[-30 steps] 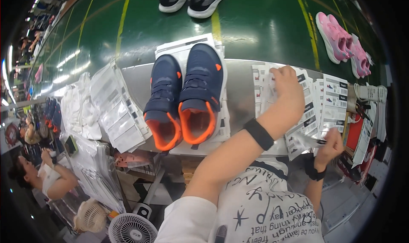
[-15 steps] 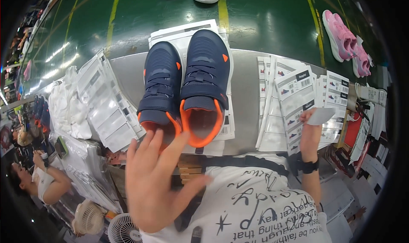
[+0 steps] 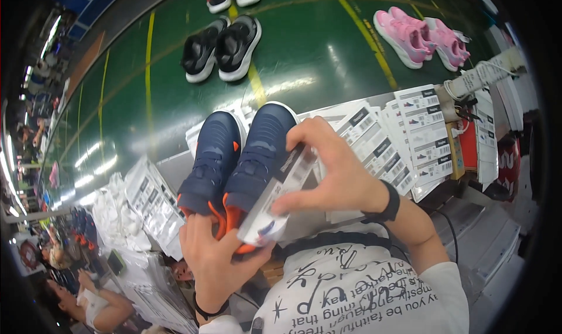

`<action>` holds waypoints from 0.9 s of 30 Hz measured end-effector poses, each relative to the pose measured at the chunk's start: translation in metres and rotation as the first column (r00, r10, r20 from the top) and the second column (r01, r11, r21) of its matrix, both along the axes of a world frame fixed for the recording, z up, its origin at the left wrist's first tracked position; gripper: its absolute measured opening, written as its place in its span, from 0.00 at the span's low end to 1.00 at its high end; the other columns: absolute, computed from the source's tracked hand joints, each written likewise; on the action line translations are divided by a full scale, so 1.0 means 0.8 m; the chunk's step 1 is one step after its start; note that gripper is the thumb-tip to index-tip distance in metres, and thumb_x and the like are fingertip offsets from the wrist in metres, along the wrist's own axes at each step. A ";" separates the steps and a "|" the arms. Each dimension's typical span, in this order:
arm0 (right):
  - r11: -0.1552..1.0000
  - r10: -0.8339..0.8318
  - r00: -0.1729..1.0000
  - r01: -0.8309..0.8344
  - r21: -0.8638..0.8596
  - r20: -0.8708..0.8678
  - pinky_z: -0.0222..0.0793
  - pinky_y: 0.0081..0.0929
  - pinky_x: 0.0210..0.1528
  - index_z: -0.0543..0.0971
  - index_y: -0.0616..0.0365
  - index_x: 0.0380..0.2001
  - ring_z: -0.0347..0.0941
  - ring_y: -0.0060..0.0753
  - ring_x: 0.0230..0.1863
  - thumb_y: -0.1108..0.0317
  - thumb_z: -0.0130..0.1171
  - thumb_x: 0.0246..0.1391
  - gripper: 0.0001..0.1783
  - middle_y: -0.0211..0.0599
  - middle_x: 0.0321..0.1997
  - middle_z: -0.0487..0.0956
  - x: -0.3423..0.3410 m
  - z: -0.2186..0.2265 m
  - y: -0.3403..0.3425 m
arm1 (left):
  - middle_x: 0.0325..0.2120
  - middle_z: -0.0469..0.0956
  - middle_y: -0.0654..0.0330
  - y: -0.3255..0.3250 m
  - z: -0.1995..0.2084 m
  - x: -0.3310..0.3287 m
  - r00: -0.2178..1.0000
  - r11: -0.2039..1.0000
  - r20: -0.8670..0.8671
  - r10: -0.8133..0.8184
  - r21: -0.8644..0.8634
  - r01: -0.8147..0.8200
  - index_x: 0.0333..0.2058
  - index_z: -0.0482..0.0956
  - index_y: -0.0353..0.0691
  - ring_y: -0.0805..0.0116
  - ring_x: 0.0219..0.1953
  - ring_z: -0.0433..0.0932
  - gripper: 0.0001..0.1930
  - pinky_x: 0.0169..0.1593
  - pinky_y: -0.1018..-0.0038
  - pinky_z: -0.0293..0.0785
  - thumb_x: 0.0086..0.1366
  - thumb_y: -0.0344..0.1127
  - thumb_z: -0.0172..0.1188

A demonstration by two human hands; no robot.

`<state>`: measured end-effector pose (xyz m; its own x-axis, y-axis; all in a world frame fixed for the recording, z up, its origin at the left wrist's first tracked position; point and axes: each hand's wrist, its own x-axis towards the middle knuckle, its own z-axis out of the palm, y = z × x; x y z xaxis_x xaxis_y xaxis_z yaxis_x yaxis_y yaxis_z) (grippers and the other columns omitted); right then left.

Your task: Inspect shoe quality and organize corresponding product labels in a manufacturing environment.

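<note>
A pair of navy shoes with orange linings stands toes-away in front of me, a left shoe (image 3: 212, 152) and a right shoe (image 3: 263, 138). My right hand (image 3: 345, 179) pinches a printed sticker label (image 3: 274, 200) between thumb and fingers, holding it slanted over the right shoe's opening. My left hand (image 3: 216, 261) is at the heels, its fingers hooked over the left shoe's orange collar. Its thumb side lies close to the label's lower end; whether they touch is hard to tell.
Stacks of label sheets (image 3: 430, 138) lie at my right, more sheets (image 3: 149, 208) at my left beside crumpled white paper (image 3: 117, 211). On the green conveyor belt (image 3: 316, 47) stand black shoes (image 3: 237, 47) and pink shoes (image 3: 410, 38). A co-worker (image 3: 96, 302) is at the left.
My right hand has come from the label stack at right to the shoes, bringing the label. My left hand has closed on the left shoe's heel. The view has shifted, showing more belt.
</note>
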<state>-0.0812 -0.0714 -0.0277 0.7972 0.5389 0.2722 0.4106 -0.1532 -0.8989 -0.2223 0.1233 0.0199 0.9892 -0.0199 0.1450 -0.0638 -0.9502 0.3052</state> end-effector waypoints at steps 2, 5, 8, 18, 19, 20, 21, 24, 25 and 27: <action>0.994 -0.079 0.992 0.086 -0.067 0.101 0.60 0.33 0.42 0.74 0.55 0.38 0.63 0.37 0.38 0.39 0.77 0.31 0.38 0.35 0.35 0.70 -0.006 0.013 -0.018 | 0.32 0.71 0.56 -0.011 0.018 0.016 0.995 0.996 0.041 -0.091 -0.020 0.091 0.32 0.86 0.46 0.55 0.33 0.70 0.25 0.36 0.65 0.62 0.30 0.44 0.77; 0.930 -0.278 0.903 0.338 -0.142 0.328 0.55 0.37 0.43 0.76 0.55 0.35 0.60 0.39 0.37 0.32 0.74 0.28 0.41 0.34 0.34 0.69 -0.017 0.038 -0.057 | 0.29 0.71 0.57 -0.017 0.034 0.046 0.961 0.955 0.049 -0.273 -0.106 0.277 0.31 0.86 0.46 0.57 0.29 0.70 0.24 0.33 0.66 0.62 0.29 0.46 0.77; 0.811 -0.435 0.782 0.556 -0.184 0.447 0.51 0.39 0.43 0.78 0.55 0.37 0.59 0.38 0.37 0.28 0.70 0.27 0.44 0.31 0.31 0.67 -0.035 0.064 -0.098 | 0.26 0.71 0.59 -0.044 0.042 0.083 0.894 0.856 0.037 -0.447 -0.273 0.439 0.32 0.87 0.47 0.61 0.27 0.69 0.26 0.32 0.68 0.61 0.27 0.46 0.78; 0.395 -0.757 0.427 0.902 -0.174 0.495 0.51 0.37 0.44 0.76 0.54 0.38 0.61 0.36 0.38 0.30 0.72 0.30 0.42 0.27 0.31 0.70 -0.108 0.100 -0.216 | 0.24 0.69 0.60 -0.181 0.040 0.175 0.536 0.453 0.218 -0.816 -0.336 0.826 0.24 0.84 0.40 0.61 0.24 0.67 0.24 0.30 0.69 0.56 0.27 0.48 0.76; 0.369 -0.777 0.404 0.914 -0.172 0.483 0.51 0.38 0.44 0.75 0.53 0.38 0.61 0.36 0.38 0.30 0.72 0.30 0.42 0.27 0.31 0.70 -0.114 0.101 -0.222 | 0.24 0.69 0.60 -0.188 0.040 0.177 0.525 0.444 0.215 -0.823 -0.332 0.832 0.24 0.84 0.40 0.61 0.24 0.67 0.24 0.30 0.69 0.56 0.27 0.48 0.76; 0.345 -0.782 0.375 0.926 -0.154 0.499 0.51 0.38 0.45 0.74 0.52 0.39 0.61 0.36 0.38 0.31 0.73 0.29 0.42 0.28 0.32 0.69 -0.119 0.101 -0.227 | 0.24 0.69 0.60 -0.194 0.039 0.180 0.487 0.419 0.205 -0.849 -0.299 0.857 0.22 0.82 0.41 0.61 0.24 0.67 0.23 0.30 0.69 0.56 0.26 0.48 0.76; 0.335 -0.787 0.366 0.930 -0.153 0.497 0.51 0.38 0.45 0.74 0.52 0.39 0.61 0.36 0.38 0.31 0.73 0.29 0.42 0.28 0.32 0.69 -0.125 0.103 -0.232 | 0.24 0.69 0.60 -0.201 0.040 0.183 0.446 0.390 0.195 -0.873 -0.269 0.881 0.19 0.81 0.41 0.61 0.24 0.67 0.22 0.31 0.69 0.55 0.26 0.49 0.76; 0.278 -0.843 0.315 0.949 -0.148 0.436 0.51 0.37 0.45 0.72 0.56 0.45 0.59 0.34 0.37 0.36 0.77 0.27 0.47 0.31 0.34 0.65 -0.139 0.108 -0.244 | 0.24 0.70 0.60 -0.219 0.045 0.190 0.365 0.323 0.213 -0.906 -0.209 0.923 0.17 0.79 0.41 0.60 0.25 0.68 0.22 0.31 0.69 0.57 0.25 0.48 0.76; 0.277 -0.845 0.315 0.949 -0.149 0.432 0.51 0.37 0.45 0.72 0.56 0.45 0.59 0.34 0.37 0.36 0.77 0.27 0.47 0.31 0.34 0.65 -0.140 0.106 -0.249 | 0.25 0.71 0.59 -0.224 0.047 0.192 0.331 0.298 0.214 -0.919 -0.174 0.939 0.19 0.80 0.40 0.59 0.26 0.70 0.22 0.32 0.68 0.59 0.25 0.47 0.75; 0.252 -0.890 0.249 0.967 -0.043 0.382 0.53 0.34 0.43 0.70 0.59 0.48 0.58 0.33 0.36 0.44 0.79 0.29 0.46 0.31 0.33 0.64 -0.141 0.100 -0.260 | 0.27 0.73 0.56 -0.233 0.051 0.197 0.371 0.291 0.196 -0.908 -0.344 0.893 0.20 0.81 0.39 0.58 0.27 0.72 0.22 0.32 0.69 0.62 0.25 0.46 0.75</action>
<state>-0.1939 -0.2796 0.0519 0.7035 -0.4705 0.5326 0.0062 -0.7453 -0.6667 -0.0649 -0.0634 0.0604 0.3866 -0.8597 0.3340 -0.7941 -0.1261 0.5945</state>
